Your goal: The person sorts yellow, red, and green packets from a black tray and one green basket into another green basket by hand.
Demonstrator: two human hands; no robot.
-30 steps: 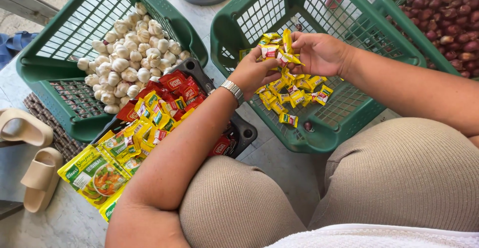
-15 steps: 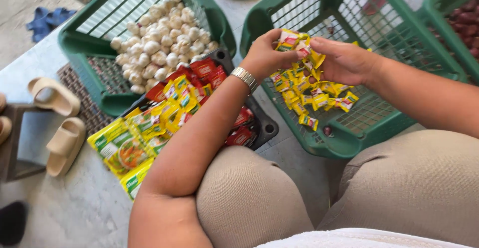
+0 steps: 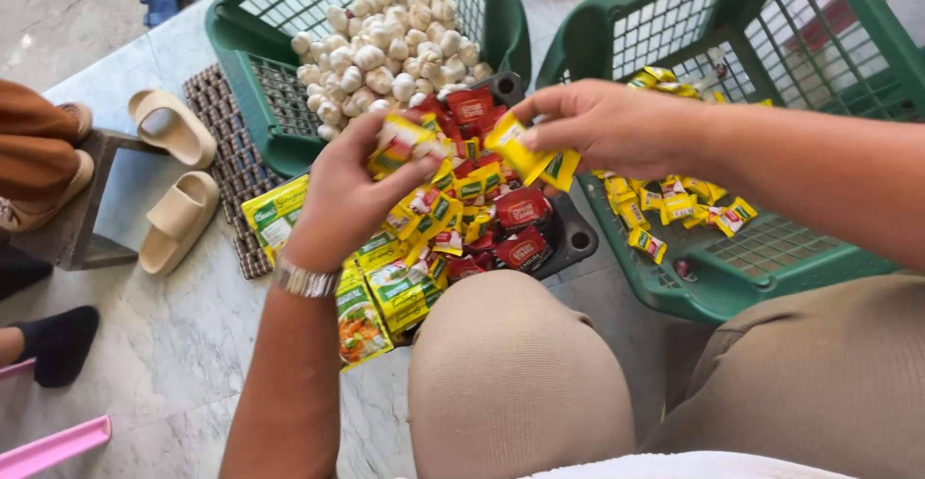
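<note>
My left hand (image 3: 352, 185) grips a strip of small yellow and red seasoning sachets (image 3: 403, 142) above a black tray (image 3: 570, 238). My right hand (image 3: 607, 127) pinches the other end of the strip, a yellow sachet (image 3: 525, 156), between thumb and fingers. The black tray is heaped with red, yellow and green sachets (image 3: 482, 214). A silver watch (image 3: 306, 281) sits on my left wrist. My knees in beige trousers (image 3: 511, 373) fill the bottom of the view.
A green basket (image 3: 251, 84) at top left holds garlic bulbs (image 3: 385, 50). Another green basket (image 3: 761, 267) on the right holds loose yellow sachets (image 3: 665, 209). Beige sandals (image 3: 173, 175) lie on a mat at left; another person's feet and a small stool (image 3: 67, 238) are at far left.
Both hands have moved from over the right basket to the left, above the black tray, and now stretch a sachet strip between them. The view has shifted.
</note>
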